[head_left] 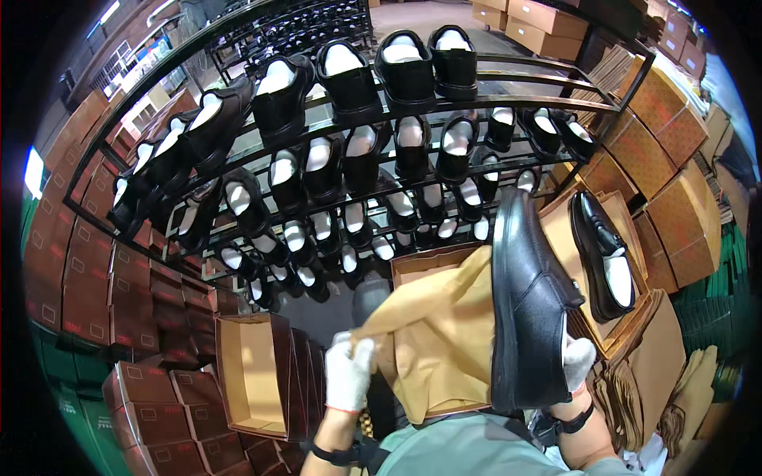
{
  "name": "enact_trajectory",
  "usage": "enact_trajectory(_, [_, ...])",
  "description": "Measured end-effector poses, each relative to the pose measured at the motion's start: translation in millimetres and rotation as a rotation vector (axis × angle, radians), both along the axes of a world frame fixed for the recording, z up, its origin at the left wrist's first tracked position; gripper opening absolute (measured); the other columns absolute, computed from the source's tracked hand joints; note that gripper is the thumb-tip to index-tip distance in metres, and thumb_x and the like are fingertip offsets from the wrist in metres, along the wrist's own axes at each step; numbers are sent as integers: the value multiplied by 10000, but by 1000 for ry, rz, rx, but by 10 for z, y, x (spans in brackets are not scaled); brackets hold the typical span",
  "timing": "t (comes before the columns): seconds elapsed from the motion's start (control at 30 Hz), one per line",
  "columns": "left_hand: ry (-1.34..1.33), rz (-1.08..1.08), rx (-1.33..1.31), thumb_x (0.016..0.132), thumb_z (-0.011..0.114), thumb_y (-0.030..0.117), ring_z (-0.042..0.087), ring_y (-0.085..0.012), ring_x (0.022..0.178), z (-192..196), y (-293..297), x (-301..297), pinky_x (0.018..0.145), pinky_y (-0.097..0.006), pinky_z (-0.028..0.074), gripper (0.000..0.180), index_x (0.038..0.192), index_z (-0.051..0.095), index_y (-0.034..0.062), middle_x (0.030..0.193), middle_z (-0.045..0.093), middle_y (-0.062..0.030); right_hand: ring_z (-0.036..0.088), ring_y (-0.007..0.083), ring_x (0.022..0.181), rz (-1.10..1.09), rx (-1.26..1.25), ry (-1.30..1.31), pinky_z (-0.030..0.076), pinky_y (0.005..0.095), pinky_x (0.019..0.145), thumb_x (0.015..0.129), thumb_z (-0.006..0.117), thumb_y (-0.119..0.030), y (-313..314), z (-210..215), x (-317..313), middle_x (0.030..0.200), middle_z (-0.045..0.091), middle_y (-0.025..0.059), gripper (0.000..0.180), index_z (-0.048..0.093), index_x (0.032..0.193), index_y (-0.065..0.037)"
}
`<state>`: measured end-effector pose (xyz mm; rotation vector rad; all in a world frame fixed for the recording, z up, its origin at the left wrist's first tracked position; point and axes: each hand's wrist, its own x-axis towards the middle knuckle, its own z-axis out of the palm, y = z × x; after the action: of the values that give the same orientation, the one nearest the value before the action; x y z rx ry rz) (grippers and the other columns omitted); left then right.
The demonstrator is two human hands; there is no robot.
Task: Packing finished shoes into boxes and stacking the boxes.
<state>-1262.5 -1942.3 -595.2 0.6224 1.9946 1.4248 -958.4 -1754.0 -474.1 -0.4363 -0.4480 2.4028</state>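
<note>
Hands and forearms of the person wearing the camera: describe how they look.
The left hand and right hand wear white gloves with reddish edging at the wrist. Black straps cross both forearms; no sleeves cover what shows of them.

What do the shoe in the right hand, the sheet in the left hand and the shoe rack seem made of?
Black shoe: leather or a look-alike, softly shiny, judging by its highlights and creased upper. Tan sheet: probably paper, matte, with stiff folds. Shoe rack: likely metal, dark-coated, given its slim bars and faint glints.
</note>
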Motion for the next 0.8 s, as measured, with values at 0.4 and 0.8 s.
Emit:
enact_trajectory(0.4, [-1394, -214, 458, 1115, 624, 507, 685, -317, 1295, 756, 743, -251, 1077, -479, 607, 613, 1520, 594, 47, 1439, 684, -172, 537, 181, 1374, 218, 258, -540, 507, 283, 1101, 916, 636, 59, -404, -636, -309, 1472, 534, 116, 888, 264, 1722, 37])
enact_trajectory(0.8, [509, -1080, 291, 977, 719, 190, 578, -431, 1416, 681, 455, 864, 1204, -502, 465, 620, 1530, 556, -39, 1480, 621, -240, 419, 415, 1567, -837, 1367, -1911, 331, 505, 1317, 834, 815, -63, 814, -42, 929, 1645, 465, 256, 900, 464, 1662, -16])
